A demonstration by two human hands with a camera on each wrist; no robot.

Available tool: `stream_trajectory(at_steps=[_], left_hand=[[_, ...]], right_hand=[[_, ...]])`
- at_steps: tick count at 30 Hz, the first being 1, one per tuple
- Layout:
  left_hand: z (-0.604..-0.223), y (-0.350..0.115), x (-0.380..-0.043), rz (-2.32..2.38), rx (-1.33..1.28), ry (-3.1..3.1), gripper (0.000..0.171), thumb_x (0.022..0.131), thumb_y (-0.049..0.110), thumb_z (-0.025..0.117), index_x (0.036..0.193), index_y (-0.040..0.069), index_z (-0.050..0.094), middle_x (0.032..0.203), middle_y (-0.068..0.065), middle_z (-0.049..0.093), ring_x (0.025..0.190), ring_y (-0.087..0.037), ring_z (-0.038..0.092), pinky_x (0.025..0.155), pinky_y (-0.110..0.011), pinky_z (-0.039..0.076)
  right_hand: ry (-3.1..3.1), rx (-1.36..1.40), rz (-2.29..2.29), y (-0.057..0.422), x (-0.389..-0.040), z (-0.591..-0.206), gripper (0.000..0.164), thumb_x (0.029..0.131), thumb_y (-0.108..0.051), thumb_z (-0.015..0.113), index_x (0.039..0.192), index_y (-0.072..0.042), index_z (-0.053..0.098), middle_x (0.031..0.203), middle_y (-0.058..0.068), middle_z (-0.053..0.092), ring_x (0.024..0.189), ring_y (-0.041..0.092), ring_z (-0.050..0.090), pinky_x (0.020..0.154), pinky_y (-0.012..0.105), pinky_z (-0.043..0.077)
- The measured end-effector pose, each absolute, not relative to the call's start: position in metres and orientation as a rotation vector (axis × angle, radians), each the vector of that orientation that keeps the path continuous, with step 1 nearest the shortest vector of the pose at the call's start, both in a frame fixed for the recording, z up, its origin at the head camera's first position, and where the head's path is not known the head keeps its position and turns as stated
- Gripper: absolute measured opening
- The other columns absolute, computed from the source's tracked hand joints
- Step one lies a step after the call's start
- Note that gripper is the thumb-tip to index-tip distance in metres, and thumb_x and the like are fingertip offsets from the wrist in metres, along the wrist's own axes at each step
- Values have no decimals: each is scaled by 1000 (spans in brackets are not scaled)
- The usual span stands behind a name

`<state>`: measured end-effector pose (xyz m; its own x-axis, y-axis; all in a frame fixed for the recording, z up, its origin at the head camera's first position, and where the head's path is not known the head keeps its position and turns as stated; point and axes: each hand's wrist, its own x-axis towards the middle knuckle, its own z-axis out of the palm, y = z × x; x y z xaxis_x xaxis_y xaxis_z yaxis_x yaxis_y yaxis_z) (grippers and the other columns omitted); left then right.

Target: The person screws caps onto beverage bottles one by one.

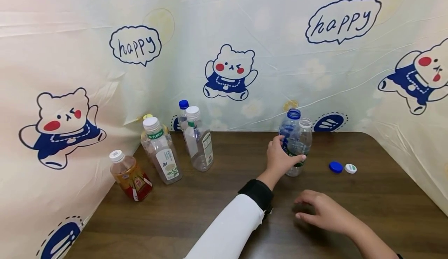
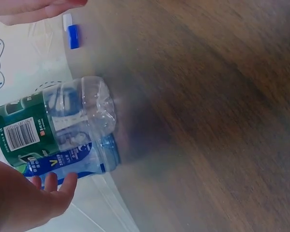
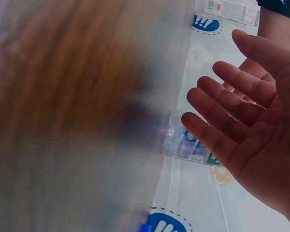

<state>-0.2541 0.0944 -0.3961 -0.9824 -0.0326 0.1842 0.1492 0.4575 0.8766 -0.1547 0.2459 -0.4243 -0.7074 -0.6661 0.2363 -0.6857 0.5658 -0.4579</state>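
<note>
My left hand [image 1: 279,158] is at two uncapped bottles standing close together. Its thumb lies against the clear bottle with the green label [image 1: 300,144]. The other fingers [image 2: 58,193] are spread loosely beside the blue-labelled bottle [image 1: 290,125], which stands partly hidden behind the clear one. Lower right, my right hand [image 1: 327,212] hovers over the table with relaxed fingers and nothing in it. Its palm and parted fingers show in the right wrist view. A blue cap [image 1: 336,167] and a white cap [image 1: 351,168] lie on the table to the right of the bottles.
On the left stand several capped bottles: a short one with reddish-brown drink [image 1: 131,179], a white-capped one with a green neck band [image 1: 162,154], another white-capped one [image 1: 199,142], and a blue-capped one [image 1: 183,109] behind. A printed curtain [image 1: 266,25] borders the wooden table [image 1: 217,208].
</note>
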Motion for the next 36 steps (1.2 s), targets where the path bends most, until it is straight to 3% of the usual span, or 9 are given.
stream_trajectory(at_steps=[10, 24, 36], left_hand=[[-403, 98, -256, -1569, -239, -2518, 67, 72, 36, 88, 129, 19, 59, 120, 1, 57, 111, -13, 52, 90, -30, 50], [-408, 82, -250, -1706, -510, -2391, 65, 73, 30, 88, 125, 15, 52, 125, 2, 61, 115, -9, 56, 95, -26, 48], [-403, 31, -241, -1694, -554, -2404, 66, 72, 32, 88, 126, 15, 53, 117, 0, 66, 105, -12, 61, 85, -27, 51]], right_hand=[[-2718, 1190, 824, 249, -153, -426, 25, 88, -29, 74, 102, -10, 67, 96, -5, 64, 84, 11, 61, 68, 31, 54], [-2744, 1172, 823, 250, -151, -425, 24, 87, -26, 75, 103, -10, 67, 98, -4, 65, 85, 11, 62, 69, 32, 54], [-2798, 1157, 850, 252, -151, -423, 24, 89, -27, 73, 104, -10, 67, 97, -4, 64, 85, 10, 61, 69, 33, 54]])
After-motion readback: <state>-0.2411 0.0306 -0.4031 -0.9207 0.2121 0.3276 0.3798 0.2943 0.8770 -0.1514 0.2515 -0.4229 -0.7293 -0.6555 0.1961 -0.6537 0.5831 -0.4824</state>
